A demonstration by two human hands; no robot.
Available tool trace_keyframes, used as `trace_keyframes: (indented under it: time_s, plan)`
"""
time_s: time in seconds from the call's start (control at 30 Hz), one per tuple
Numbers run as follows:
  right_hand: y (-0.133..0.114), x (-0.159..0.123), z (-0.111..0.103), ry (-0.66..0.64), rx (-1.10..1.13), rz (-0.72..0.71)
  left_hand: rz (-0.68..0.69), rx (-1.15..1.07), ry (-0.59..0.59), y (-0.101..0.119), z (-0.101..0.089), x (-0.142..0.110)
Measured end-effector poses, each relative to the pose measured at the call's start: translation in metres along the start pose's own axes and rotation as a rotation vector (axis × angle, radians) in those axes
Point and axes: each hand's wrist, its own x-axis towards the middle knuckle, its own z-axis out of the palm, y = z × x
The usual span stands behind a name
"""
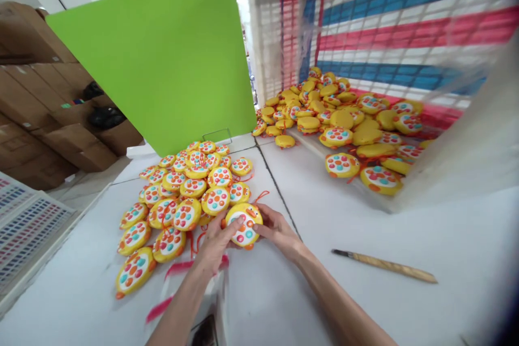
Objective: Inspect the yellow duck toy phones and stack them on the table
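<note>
Between my two hands is a yellow duck-shaped toy [244,225] with a white front, coloured round buttons and a red cord. My left hand [217,240] grips its left edge, thumb over the front. From the right, my right hand [279,230] holds the other edge with its thumb near the buttons. The toy's front faces up toward me, and its back is hidden. Just left of my hands lies a pile of similar duck toys [193,187], mostly button side up, some with red cords showing.
A tipped crate [405,16] lined with striped sheeting spills more duck toys [341,165] at the right. A wooden-handled brush [385,266] lies on the white table [292,303]. A green board [162,54] stands behind. Cardboard boxes [28,92] are stacked at the left.
</note>
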Motion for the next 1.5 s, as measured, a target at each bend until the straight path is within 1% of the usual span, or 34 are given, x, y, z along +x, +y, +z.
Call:
trace_keyframes:
  time_s: [0.17,0.27,0.37,0.43,0.53,0.67,0.77,0.83,0.97,1.1,1.17,1.23,1.3,1.33,1.4,1.5]
  plan:
    - [0.011,0.001,0.004,-0.036,-0.039,0.012,0.019,-0.034,0.082,-0.005,0.001,0.001]
    - [0.017,0.003,0.004,-0.02,-0.046,-0.04,0.032,-0.078,0.109,-0.01,0.003,0.0]
    - [0.016,0.003,0.004,-0.007,-0.074,-0.101,0.063,-0.099,0.1,-0.015,0.003,-0.001]
    - [0.011,0.002,0.005,-0.037,-0.093,-0.125,0.075,-0.092,0.083,-0.015,0.002,-0.003]
    - [0.004,-0.001,0.007,-0.086,-0.124,-0.129,0.049,-0.065,0.043,-0.012,-0.002,-0.007]
    - [0.002,-0.002,0.006,-0.103,-0.178,-0.112,0.002,-0.064,0.01,-0.009,-0.005,-0.01]
    - [0.007,-0.001,0.004,-0.112,-0.172,-0.097,-0.025,-0.097,0.027,-0.012,-0.005,-0.01]
    - [0.01,0.001,0.004,-0.116,-0.157,-0.089,-0.039,-0.138,0.06,-0.015,-0.005,-0.009]
    - [0.011,0.002,0.007,-0.094,-0.154,-0.105,-0.026,-0.177,0.118,-0.018,-0.002,-0.007]
    - [0.01,0.002,0.008,-0.024,-0.198,-0.09,-0.025,-0.18,0.129,-0.016,0.003,-0.011]
    - [0.011,0.002,0.007,0.011,-0.228,-0.082,-0.031,-0.22,0.106,-0.014,0.006,-0.015]
    - [0.012,0.001,0.006,0.028,-0.245,-0.08,-0.014,-0.238,0.037,-0.013,0.008,-0.02]
    - [0.011,0.0,0.006,0.033,-0.26,-0.083,0.037,-0.182,-0.018,-0.011,0.009,-0.026]
    - [0.011,0.0,0.006,0.034,-0.269,-0.082,0.064,-0.127,-0.021,-0.01,0.009,-0.029]
    - [0.01,-0.001,0.008,0.034,-0.278,-0.07,0.1,-0.014,0.011,-0.01,0.01,-0.034]
    - [0.009,-0.003,0.015,0.04,-0.255,-0.035,0.141,0.086,0.05,-0.012,0.01,-0.04]
